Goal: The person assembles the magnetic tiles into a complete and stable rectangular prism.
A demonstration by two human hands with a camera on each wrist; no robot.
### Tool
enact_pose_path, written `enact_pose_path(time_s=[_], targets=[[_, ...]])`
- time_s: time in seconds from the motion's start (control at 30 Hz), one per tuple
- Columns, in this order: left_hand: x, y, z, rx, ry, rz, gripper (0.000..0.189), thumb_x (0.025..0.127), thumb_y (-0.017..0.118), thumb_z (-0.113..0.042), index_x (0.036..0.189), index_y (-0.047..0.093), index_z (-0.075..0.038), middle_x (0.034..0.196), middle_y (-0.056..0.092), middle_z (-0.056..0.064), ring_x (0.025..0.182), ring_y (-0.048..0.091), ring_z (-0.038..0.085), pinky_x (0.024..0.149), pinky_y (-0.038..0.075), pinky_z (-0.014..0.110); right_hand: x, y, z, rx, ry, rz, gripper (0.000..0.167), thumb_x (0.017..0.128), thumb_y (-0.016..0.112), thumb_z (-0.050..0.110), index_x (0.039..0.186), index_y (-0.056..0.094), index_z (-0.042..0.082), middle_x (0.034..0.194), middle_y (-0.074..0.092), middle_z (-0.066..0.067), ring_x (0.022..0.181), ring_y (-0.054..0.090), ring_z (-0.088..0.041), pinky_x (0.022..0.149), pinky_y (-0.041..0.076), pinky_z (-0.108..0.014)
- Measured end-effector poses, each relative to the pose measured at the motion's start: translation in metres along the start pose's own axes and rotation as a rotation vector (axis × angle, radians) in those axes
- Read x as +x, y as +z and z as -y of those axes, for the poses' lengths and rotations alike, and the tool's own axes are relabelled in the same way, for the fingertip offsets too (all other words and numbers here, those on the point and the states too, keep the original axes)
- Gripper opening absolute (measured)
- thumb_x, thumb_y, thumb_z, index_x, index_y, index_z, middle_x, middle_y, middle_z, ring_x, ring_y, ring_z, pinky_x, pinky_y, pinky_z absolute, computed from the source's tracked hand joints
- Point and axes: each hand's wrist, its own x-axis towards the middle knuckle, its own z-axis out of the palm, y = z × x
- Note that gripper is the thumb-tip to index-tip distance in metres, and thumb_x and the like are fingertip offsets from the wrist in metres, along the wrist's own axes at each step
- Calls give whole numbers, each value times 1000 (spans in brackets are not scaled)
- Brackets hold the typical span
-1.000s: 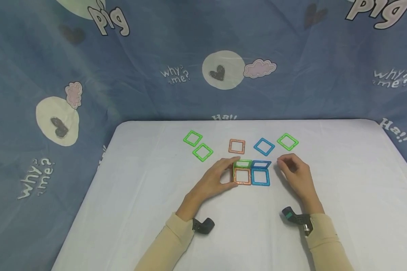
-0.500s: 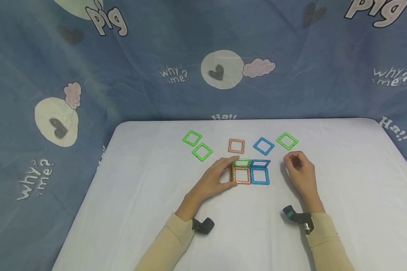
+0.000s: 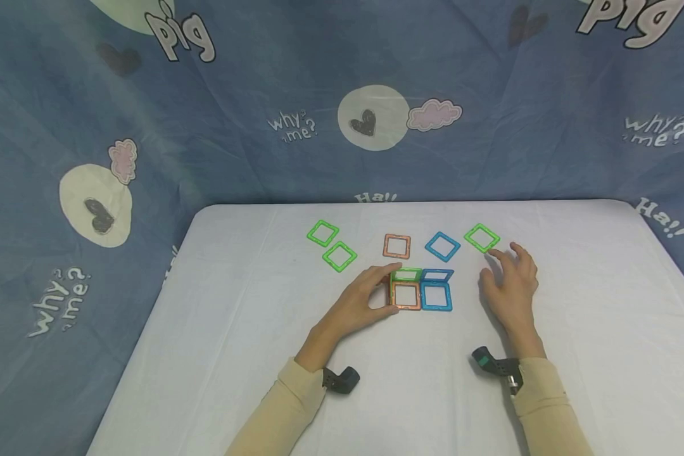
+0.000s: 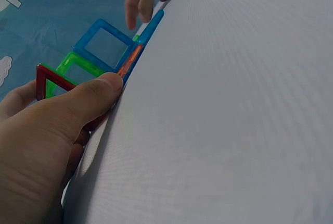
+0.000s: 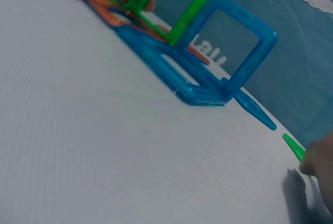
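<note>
My left hand [image 3: 358, 299] grips the left end of a small build of magnetic tiles, thumb at the front corner and a finger at the back. An orange tile [image 3: 406, 309] and a blue tile [image 3: 436, 310] lie flat side by side in it. Behind them stand a green tile [image 4: 67, 61] and a second blue tile [image 4: 101, 22]; a red tile [image 4: 57, 77] stands upright within the left hand's grasp. Fingers apart and holding nothing, my right hand [image 3: 512, 288] has a fingertip right at the near corner of a loose green tile [image 3: 474, 244].
Along the back of the white table [image 3: 410, 380] lie more loose tiles: two green ones at the left, the nearer green tile [image 3: 331, 265] turned cornerwise, an orange tile [image 3: 396, 256] and a blue tile [image 3: 436, 254]. A patterned blue cloth [image 3: 234, 145] hangs behind.
My right hand has moved right and away from the build, and its fingers have spread toward the loose green tile. The left hand and the build stay put.
</note>
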Motion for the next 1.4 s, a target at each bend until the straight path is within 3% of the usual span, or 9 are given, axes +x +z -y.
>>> enact_pose_path(time_s=[0.17, 0.33, 0.5, 0.73, 0.97, 1.2, 1.4], targets=[[-1, 0, -1, -7, -8, -2, 85, 78, 78, -31, 146, 27, -39, 128, 53, -7, 116, 51, 7, 103, 44, 30, 0, 1, 1, -123, 0, 51, 42, 91, 48, 14, 130, 49, 0, 148, 29, -25, 142, 15, -44, 112, 6, -66], [-1, 1, -1, -7, -14, 1, 85, 78, 78, -31, 145, 27, -40, 127, 52, -8, 115, 51, 7, 102, 45, 29, -1, 1, 1, -133, -1, 63, 43, 91, 46, 14, 132, 47, 0, 145, 34, -26, 139, 20, -45, 112, 6, -65], [-1, 1, -1, 3, -12, 1, 85, 78, 77, -32, 146, 26, -40, 125, 53, -8, 114, 51, 7, 102, 46, 30, -2, 0, 2, -158, -54, 78, 46, 93, 44, 14, 137, 44, 2, 148, 31, -25, 139, 19, -46, 110, 9, -68], [-1, 0, -2, 3, -14, -4, 86, 77, 78, -31, 145, 26, -40, 126, 53, -8, 115, 51, 8, 101, 46, 30, -2, 2, 3, -110, -58, 71, 40, 91, 45, 13, 128, 47, 0, 144, 33, -25, 140, 19, -43, 113, 9, -62], [-1, 0, -2, -3, -10, -7, 86, 77, 78, -31, 145, 27, -40, 126, 53, -8, 115, 51, 8, 101, 46, 29, -1, 2, 3, -120, -47, 91, 45, 93, 44, 13, 136, 43, 1, 146, 31, -24, 139, 22, -41, 113, 12, -61], [-1, -1, -2, -5, -8, -4, 86, 78, 78, -31, 145, 26, -41, 124, 54, -7, 115, 51, 8, 101, 46, 29, -2, 1, 3, -94, -42, 95, 33, 93, 46, 13, 123, 52, 1, 144, 34, -24, 139, 23, -41, 113, 11, -61], [-1, 0, -1, 2, -10, 2, 86, 78, 77, -31, 145, 25, -42, 129, 52, -8, 116, 51, 8, 102, 45, 29, -2, 1, 2, -86, -36, 92, 31, 94, 46, 14, 122, 53, 2, 146, 33, -23, 140, 22, -41, 115, 10, -60]])
